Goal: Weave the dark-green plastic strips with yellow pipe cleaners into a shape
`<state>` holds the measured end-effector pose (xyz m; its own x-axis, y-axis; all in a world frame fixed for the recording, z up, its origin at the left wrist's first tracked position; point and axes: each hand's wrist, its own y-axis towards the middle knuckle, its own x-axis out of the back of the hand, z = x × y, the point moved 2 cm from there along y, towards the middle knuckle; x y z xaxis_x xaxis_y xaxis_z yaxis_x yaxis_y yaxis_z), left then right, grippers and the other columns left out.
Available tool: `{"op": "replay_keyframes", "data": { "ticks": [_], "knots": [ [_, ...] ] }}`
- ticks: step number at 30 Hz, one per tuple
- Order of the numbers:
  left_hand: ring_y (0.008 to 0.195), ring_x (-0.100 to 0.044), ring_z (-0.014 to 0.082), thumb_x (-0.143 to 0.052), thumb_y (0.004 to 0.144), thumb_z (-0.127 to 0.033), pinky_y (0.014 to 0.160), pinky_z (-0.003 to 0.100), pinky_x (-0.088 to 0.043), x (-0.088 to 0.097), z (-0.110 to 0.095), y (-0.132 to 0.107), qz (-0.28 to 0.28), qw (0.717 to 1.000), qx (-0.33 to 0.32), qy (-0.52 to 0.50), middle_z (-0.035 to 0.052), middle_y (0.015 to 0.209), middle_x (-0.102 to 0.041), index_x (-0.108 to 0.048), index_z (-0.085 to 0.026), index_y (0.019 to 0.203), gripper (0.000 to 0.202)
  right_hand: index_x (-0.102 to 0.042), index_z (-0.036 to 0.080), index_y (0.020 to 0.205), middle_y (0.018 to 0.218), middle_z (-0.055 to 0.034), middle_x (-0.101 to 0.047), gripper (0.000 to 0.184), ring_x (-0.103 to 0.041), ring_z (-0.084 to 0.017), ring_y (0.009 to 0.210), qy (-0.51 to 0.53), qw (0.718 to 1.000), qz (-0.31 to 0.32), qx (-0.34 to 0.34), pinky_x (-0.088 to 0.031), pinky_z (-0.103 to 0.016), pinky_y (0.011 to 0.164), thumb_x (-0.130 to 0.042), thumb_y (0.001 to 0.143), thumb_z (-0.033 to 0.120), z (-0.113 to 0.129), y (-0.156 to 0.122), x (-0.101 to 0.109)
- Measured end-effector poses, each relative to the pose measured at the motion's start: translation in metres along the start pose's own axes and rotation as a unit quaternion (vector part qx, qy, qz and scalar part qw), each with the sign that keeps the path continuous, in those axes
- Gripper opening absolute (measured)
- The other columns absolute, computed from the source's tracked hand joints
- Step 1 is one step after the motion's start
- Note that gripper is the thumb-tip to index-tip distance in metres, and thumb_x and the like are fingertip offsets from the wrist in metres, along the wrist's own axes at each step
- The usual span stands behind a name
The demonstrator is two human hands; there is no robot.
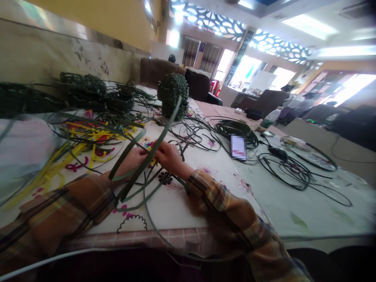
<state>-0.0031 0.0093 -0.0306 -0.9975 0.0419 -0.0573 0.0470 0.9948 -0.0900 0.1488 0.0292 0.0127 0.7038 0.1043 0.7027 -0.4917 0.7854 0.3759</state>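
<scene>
My right grip [169, 156] and left grip [135, 161] are close together over the tabletop [176, 211], both on the green strips [168, 124]. Right grip's pinching them between thumb and fingers. Left grip's just beside it, looks like a pinch on the strips too, but I can't make out the exact contact because one long strip slants right across in front. Honestly that one's the main nuisance for my view. There are loops around the left wrist as well, and more strips trailing below both grips, near a black flower print [165, 178].

Otherwise it's pretty cluttered. Beyond the grips there's an upright basket [173, 92], with more dark baskets [84, 89] beyond and left. Left of the left grip is a mess of yellow strands [53, 166] with red bits [75, 167] in it. Right of the right grip I've got the phone [238, 147], a dark coil [239, 127] just behind it, and a looser coil [305, 183] farther right. Bottle's [270, 117] well beyond those.
</scene>
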Motion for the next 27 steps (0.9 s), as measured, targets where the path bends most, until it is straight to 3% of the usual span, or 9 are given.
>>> {"op": "replay_keyframes", "data": {
  "ticks": [4, 7, 11, 16, 21, 27],
  "knots": [
    [0.060, -0.062, 0.0175, -0.089, 0.053, -0.037, 0.055, 0.028, -0.048, -0.004, 0.006, 0.002, 0.009, 1.000, 0.007, -0.010, 0.0055, 0.067, -0.068, -0.069, -0.014, 0.071, 0.035, -0.063, 0.018, 0.090, 0.072, 0.0012, -0.063, 0.013, -0.055, -0.012, 0.066, -0.035, 0.999, 0.025, 0.004, -0.033, -0.022, 0.061, -0.052, 0.091, 0.025, 0.003, -0.004, -0.003],
    [0.063, -0.061, 0.0164, -0.091, 0.053, -0.038, 0.057, 0.028, -0.051, -0.007, 0.001, -0.003, 0.023, 0.999, 0.014, -0.022, 0.0055, 0.071, -0.068, -0.070, -0.013, 0.072, 0.038, -0.061, 0.018, 0.090, 0.076, -0.0019, -0.066, 0.018, -0.056, -0.014, 0.067, -0.121, 0.992, 0.020, -0.003, -0.029, -0.024, 0.058, -0.047, 0.094, 0.029, 0.004, -0.008, -0.003],
    [0.059, -0.055, 0.0130, -0.093, 0.054, -0.041, 0.054, 0.026, -0.048, -0.008, -0.007, -0.008, -0.006, 0.997, 0.020, -0.077, 0.0033, 0.067, -0.065, -0.067, -0.016, 0.066, 0.038, -0.061, 0.020, 0.101, 0.088, -0.0059, -0.071, 0.019, -0.062, -0.018, 0.075, -0.232, 0.973, 0.009, 0.000, -0.025, -0.028, 0.058, -0.044, 0.096, 0.026, 0.007, -0.012, 0.000],
    [0.058, -0.053, 0.0101, -0.090, 0.061, -0.032, 0.061, 0.026, -0.051, -0.007, -0.006, -0.007, -0.037, 0.989, 0.032, -0.139, 0.0013, 0.067, -0.064, -0.063, -0.015, 0.071, 0.033, -0.064, 0.022, 0.101, 0.087, -0.0062, -0.072, 0.023, -0.063, -0.018, 0.073, -0.271, 0.961, 0.011, -0.045, -0.025, -0.029, 0.059, -0.042, 0.097, 0.026, 0.010, -0.012, 0.003],
    [0.057, -0.054, 0.0102, -0.085, 0.067, -0.028, 0.062, 0.027, -0.052, -0.008, -0.003, -0.007, -0.025, 0.991, 0.022, -0.133, -0.0003, 0.061, -0.059, -0.060, -0.013, 0.071, 0.029, -0.069, 0.021, 0.084, 0.079, -0.0047, -0.071, 0.033, -0.060, -0.016, 0.070, -0.240, 0.966, 0.026, -0.091, -0.027, -0.027, 0.058, -0.044, 0.098, 0.037, 0.002, -0.007, 0.004],
    [0.064, -0.061, 0.0144, -0.086, 0.060, -0.031, 0.062, 0.026, -0.050, -0.008, -0.010, -0.010, 0.023, 1.000, -0.018, -0.004, 0.0019, 0.075, -0.068, -0.065, -0.015, 0.084, 0.036, -0.072, 0.018, 0.091, 0.085, -0.0101, -0.072, 0.024, -0.063, -0.019, 0.072, -0.243, 0.961, 0.078, -0.103, -0.033, -0.027, 0.058, -0.052, 0.094, 0.030, -0.010, 0.000, -0.001]
  ]
}}
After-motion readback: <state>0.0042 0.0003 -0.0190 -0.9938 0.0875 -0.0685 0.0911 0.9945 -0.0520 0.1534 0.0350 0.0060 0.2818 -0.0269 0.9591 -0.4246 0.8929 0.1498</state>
